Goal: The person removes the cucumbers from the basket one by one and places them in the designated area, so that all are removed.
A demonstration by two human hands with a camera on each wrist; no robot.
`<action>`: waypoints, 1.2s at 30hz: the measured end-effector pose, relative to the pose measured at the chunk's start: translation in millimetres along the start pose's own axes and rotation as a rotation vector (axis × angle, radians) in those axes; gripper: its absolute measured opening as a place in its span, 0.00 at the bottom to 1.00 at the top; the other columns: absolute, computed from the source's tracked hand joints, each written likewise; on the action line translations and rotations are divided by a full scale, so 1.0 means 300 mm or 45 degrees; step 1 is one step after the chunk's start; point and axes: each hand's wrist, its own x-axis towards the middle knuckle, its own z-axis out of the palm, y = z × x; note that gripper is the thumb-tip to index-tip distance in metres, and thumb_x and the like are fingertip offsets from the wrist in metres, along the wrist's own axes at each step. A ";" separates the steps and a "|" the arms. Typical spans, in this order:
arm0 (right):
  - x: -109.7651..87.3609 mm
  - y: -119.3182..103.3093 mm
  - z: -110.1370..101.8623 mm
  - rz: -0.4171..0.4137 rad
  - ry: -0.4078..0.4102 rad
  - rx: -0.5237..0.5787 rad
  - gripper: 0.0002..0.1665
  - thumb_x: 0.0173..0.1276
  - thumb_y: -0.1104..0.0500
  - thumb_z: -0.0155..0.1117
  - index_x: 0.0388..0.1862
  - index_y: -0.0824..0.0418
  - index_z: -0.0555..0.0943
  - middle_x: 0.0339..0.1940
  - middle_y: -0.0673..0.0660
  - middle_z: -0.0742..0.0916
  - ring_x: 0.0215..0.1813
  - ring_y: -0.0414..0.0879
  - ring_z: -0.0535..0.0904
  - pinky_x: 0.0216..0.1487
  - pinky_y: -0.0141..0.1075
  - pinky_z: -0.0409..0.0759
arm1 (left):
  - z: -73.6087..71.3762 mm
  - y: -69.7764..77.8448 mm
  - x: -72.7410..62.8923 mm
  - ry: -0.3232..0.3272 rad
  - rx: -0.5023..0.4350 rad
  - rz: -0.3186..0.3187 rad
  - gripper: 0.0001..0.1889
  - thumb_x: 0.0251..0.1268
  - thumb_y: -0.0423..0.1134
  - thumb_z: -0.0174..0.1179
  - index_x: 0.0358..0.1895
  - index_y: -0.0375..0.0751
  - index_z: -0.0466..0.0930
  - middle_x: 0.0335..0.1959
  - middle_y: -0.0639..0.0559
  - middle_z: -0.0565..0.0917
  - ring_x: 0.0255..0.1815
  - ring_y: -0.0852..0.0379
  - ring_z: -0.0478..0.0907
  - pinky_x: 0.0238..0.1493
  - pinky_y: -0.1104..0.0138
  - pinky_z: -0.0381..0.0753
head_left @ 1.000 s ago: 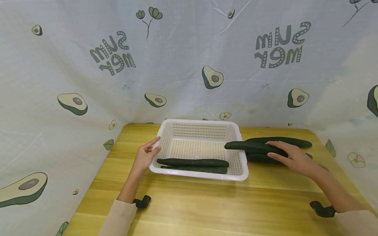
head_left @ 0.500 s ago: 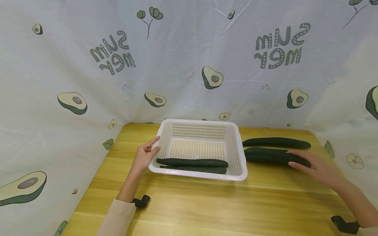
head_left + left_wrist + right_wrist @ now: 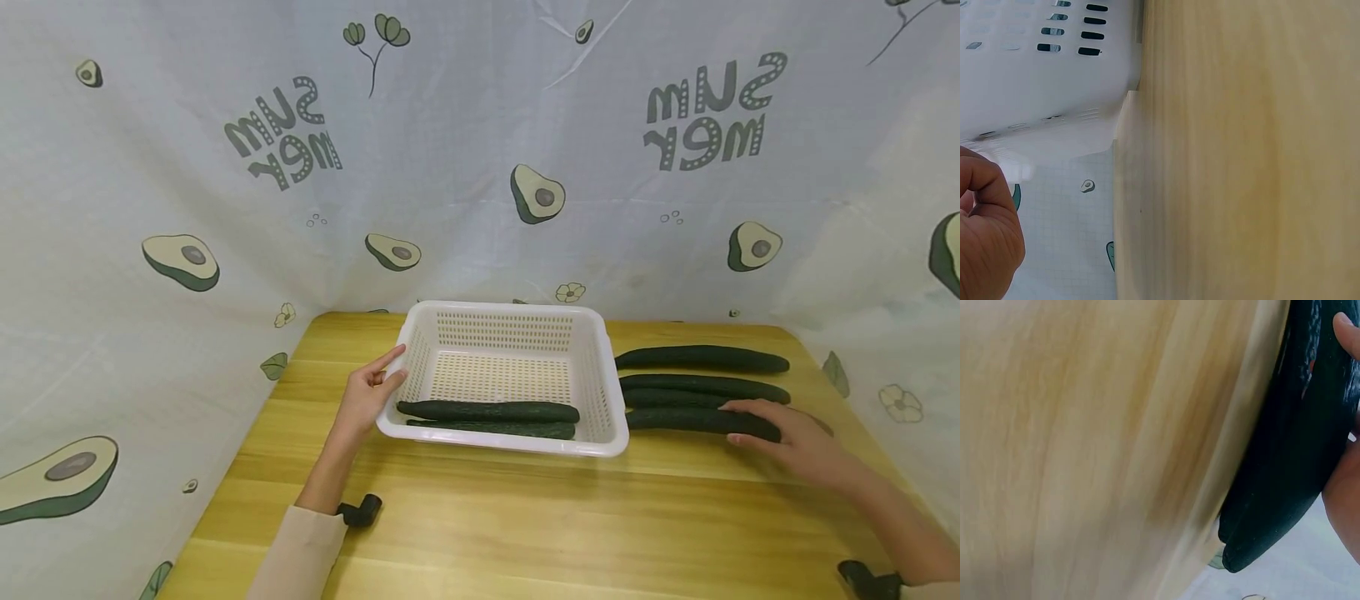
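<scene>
My left hand (image 3: 366,402) pinches the left rim of a white plastic basket (image 3: 502,442), thumb and fingers at its edge. Two dark green cucumbers (image 3: 487,412) lie along the basket's front wall inside. To the right of the basket, my right hand (image 3: 791,440) grips the near end of the frontmost cucumber (image 3: 693,420), its thumb on the front side and its fingers behind. Seen from the right wrist, the thumb (image 3: 1349,334) lies on the dark skin of a cucumber (image 3: 1291,481). Two cucumbers (image 3: 705,385) lie close behind the held one, and another cucumber (image 3: 701,358) lies farther back.
The basket stands near the back of a wooden table (image 3: 525,525). A pale curtain (image 3: 465,150) printed with avocados hangs behind the table and along both sides. Each wrist carries a black camera mount (image 3: 362,511).
My right hand has brought a cucumber back from over the basket's right rim, to the right and toward me. The cucumbers there now lie more spread out. My left hand stays on the basket.
</scene>
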 end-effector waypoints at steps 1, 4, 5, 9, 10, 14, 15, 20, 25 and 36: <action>0.002 0.003 0.004 -0.006 0.005 -0.012 0.26 0.67 0.55 0.74 0.63 0.56 0.81 0.61 0.66 0.84 0.57 0.30 0.74 0.45 0.22 0.71 | 0.001 -0.001 0.000 -0.002 0.002 0.003 0.25 0.75 0.40 0.62 0.73 0.52 0.75 0.22 0.54 0.76 0.27 0.61 0.78 0.34 0.70 0.85; 0.010 0.011 0.015 -0.011 0.003 -0.018 0.26 0.67 0.56 0.74 0.63 0.58 0.81 0.61 0.67 0.83 0.58 0.56 0.77 0.49 0.41 0.80 | 0.002 -0.005 0.001 0.009 0.004 0.009 0.25 0.75 0.40 0.63 0.73 0.52 0.76 0.21 0.55 0.72 0.22 0.63 0.72 0.30 0.72 0.82; 0.013 0.012 0.018 -0.007 0.002 -0.014 0.26 0.67 0.56 0.74 0.63 0.59 0.81 0.61 0.67 0.83 0.57 0.62 0.76 0.49 0.49 0.80 | 0.003 -0.006 0.001 0.016 0.006 0.012 0.25 0.75 0.40 0.63 0.72 0.53 0.76 0.21 0.56 0.71 0.20 0.63 0.69 0.28 0.72 0.79; 0.026 0.022 0.028 0.005 0.001 0.021 0.26 0.68 0.57 0.73 0.63 0.61 0.80 0.61 0.69 0.81 0.57 0.70 0.74 0.46 0.66 0.76 | 0.003 0.000 0.006 0.015 0.013 0.017 0.24 0.75 0.41 0.63 0.72 0.54 0.77 0.21 0.55 0.69 0.19 0.64 0.66 0.26 0.73 0.76; 0.028 0.024 0.029 -0.002 0.008 0.013 0.26 0.67 0.57 0.74 0.62 0.60 0.81 0.61 0.69 0.82 0.57 0.70 0.74 0.46 0.66 0.75 | 0.003 0.002 0.007 0.016 0.013 0.015 0.24 0.74 0.41 0.63 0.72 0.54 0.77 0.21 0.55 0.70 0.19 0.64 0.67 0.26 0.72 0.77; 0.034 0.036 0.043 -0.087 0.080 -0.098 0.26 0.61 0.56 0.78 0.58 0.57 0.84 0.56 0.62 0.85 0.55 0.60 0.76 0.49 0.47 0.78 | 0.002 0.010 0.010 0.020 0.011 0.009 0.25 0.74 0.41 0.63 0.72 0.54 0.76 0.21 0.55 0.72 0.22 0.63 0.73 0.30 0.70 0.83; 0.034 0.037 0.048 -0.107 0.099 -0.129 0.26 0.60 0.56 0.79 0.57 0.56 0.85 0.55 0.60 0.85 0.53 0.57 0.75 0.48 0.43 0.77 | 0.002 0.010 0.011 0.023 0.017 0.011 0.25 0.74 0.41 0.63 0.72 0.54 0.77 0.22 0.55 0.72 0.22 0.62 0.73 0.30 0.70 0.83; 0.035 0.039 0.062 -0.105 0.090 -0.153 0.25 0.58 0.55 0.80 0.55 0.55 0.86 0.53 0.58 0.86 0.52 0.59 0.76 0.47 0.48 0.77 | -0.001 0.002 0.007 0.001 0.006 -0.014 0.25 0.74 0.41 0.63 0.73 0.55 0.76 0.21 0.55 0.71 0.21 0.62 0.71 0.28 0.71 0.80; 0.039 0.034 0.060 -0.062 0.075 -0.117 0.23 0.60 0.55 0.80 0.55 0.55 0.86 0.54 0.58 0.86 0.52 0.49 0.77 0.47 0.43 0.77 | -0.004 -0.006 0.003 -0.013 -0.006 -0.027 0.26 0.75 0.42 0.63 0.74 0.54 0.74 0.21 0.55 0.71 0.20 0.62 0.70 0.27 0.71 0.79; 0.121 -0.080 0.015 -0.053 0.146 0.034 0.23 0.67 0.54 0.74 0.60 0.56 0.83 0.54 0.54 0.86 0.52 0.21 0.68 0.50 0.19 0.69 | -0.002 -0.006 0.002 0.002 -0.020 0.010 0.25 0.74 0.41 0.64 0.72 0.53 0.76 0.20 0.56 0.69 0.19 0.63 0.65 0.26 0.72 0.76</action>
